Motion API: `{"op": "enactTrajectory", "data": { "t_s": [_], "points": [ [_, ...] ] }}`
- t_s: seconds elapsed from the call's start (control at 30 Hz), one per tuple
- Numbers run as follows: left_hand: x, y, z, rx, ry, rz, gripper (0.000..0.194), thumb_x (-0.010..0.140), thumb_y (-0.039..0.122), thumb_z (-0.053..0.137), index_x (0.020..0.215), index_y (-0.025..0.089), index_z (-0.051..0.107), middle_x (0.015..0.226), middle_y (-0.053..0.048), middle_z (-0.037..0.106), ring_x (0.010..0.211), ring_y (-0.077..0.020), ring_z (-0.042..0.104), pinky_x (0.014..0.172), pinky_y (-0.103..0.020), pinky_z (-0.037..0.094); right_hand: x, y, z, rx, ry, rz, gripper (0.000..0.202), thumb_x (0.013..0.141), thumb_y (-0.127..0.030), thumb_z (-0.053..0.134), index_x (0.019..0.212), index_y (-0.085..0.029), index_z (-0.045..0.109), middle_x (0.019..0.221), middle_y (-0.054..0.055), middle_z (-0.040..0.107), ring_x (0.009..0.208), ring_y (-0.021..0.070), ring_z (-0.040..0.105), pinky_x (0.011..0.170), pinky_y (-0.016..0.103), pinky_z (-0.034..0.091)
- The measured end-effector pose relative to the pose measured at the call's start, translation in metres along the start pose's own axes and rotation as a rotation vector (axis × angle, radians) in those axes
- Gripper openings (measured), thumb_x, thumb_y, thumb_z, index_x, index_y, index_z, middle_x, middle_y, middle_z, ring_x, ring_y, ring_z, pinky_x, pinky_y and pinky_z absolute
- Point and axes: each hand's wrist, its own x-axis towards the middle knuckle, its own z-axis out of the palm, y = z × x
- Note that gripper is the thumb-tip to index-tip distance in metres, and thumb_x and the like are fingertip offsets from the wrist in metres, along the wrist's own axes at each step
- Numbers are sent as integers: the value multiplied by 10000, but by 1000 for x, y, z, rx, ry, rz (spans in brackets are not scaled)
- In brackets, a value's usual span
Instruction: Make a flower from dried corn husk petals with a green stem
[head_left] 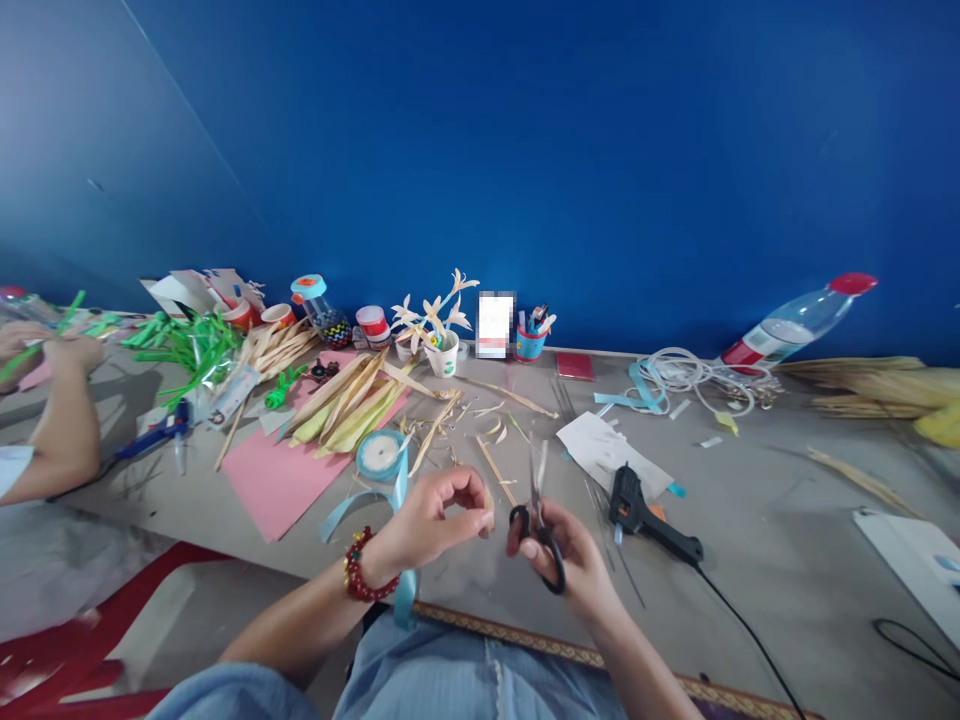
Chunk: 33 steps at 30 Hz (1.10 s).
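My left hand (450, 512), with a red beaded bracelet (361, 570) at its wrist, is pinched closed over the table; whatever lies between its fingertips is too small to name. Just to the right, my right hand (566, 550) holds black-handled scissors (536, 505) with the blades pointing up and away. A roll of light blue ribbon (379, 455) lies beyond my left hand, and its loose tail hangs down past the wrist to my lap. A thin tan strip (495, 470) lies on the table beyond both hands.
A black glue gun (637, 510) with a cord rests at right by white paper (604, 450). Corn husks (349, 405) on pink paper (281, 480), a cup of husk flowers (442, 355) and a tilted bottle (787, 330) stand or lie farther back. Another person's arm (71, 420) is at far left.
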Motion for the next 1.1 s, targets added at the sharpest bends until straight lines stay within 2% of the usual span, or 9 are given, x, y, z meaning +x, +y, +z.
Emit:
{"op": "enactTrajectory", "data": {
  "t_s": [0.07, 0.17, 0.37, 0.67, 0.8, 0.93, 1.03, 1.1],
  "points": [
    [1, -1, 1, -16, -25, -7, 82, 770, 87, 545, 755, 166, 557, 722, -21, 641, 705, -150, 604, 691, -267, 471, 3, -6, 4, 48, 32, -27, 416, 705, -535, 790, 852, -187, 616, 757, 44, 674, 625, 149, 543, 562, 250, 418],
    [3, 0, 3, 15, -60, 11, 142, 718, 38, 515, 740, 169, 564, 699, -8, 634, 700, -143, 601, 705, -263, 472, 9, -14, 10, 109, 89, -28, 352, 710, -459, 801, 868, -212, 608, 781, 24, 663, 609, 137, 523, 533, 236, 402],
    [6, 4, 2, 202, -78, 63, 62, 765, 117, 593, 779, 177, 599, 756, -3, 629, 728, -139, 575, 712, -256, 468, 20, -22, 14, 124, 110, -4, 358, 615, -350, 866, 823, -210, 609, 724, -5, 619, 630, 142, 527, 563, 231, 420],
    [6, 1, -5, 49, -139, 52, 134, 798, 157, 636, 926, 164, 594, 826, -27, 622, 768, -146, 584, 746, -280, 482, 16, -19, 14, 204, 82, 62, 367, 618, -386, 848, 841, -195, 628, 722, -22, 572, 532, 91, 414, 448, 198, 323],
    [6, -6, -8, -100, -74, 47, 181, 804, 162, 649, 973, 167, 582, 836, -31, 610, 807, -153, 572, 743, -273, 472, 15, -17, 14, 261, 56, 82, 360, 623, -383, 841, 822, -189, 613, 692, -27, 561, 508, 81, 381, 426, 192, 297],
    [3, -19, -7, -235, 107, 55, 205, 862, 315, 643, 999, 169, 597, 883, -47, 615, 803, -153, 558, 739, -272, 458, 14, -15, 16, 308, 114, 73, 333, 636, -343, 837, 788, -192, 582, 699, -28, 557, 496, 71, 369, 422, 191, 293],
    [-2, -26, -2, -273, 82, 55, 303, 856, 427, 648, 982, 152, 640, 944, -71, 620, 841, -169, 560, 779, -288, 448, 13, -15, 19, 322, 171, 60, 327, 652, -339, 833, 793, -195, 576, 683, -36, 533, 499, 71, 364, 429, 192, 297],
    [-4, -27, 2, -272, 47, 25, 282, 808, 407, 716, 897, 147, 655, 901, -59, 610, 837, -169, 551, 762, -274, 436, 13, -16, 21, 313, 195, 64, 337, 651, -342, 838, 815, -196, 581, 693, -31, 544, 507, 75, 371, 434, 195, 302]
  ]
}}
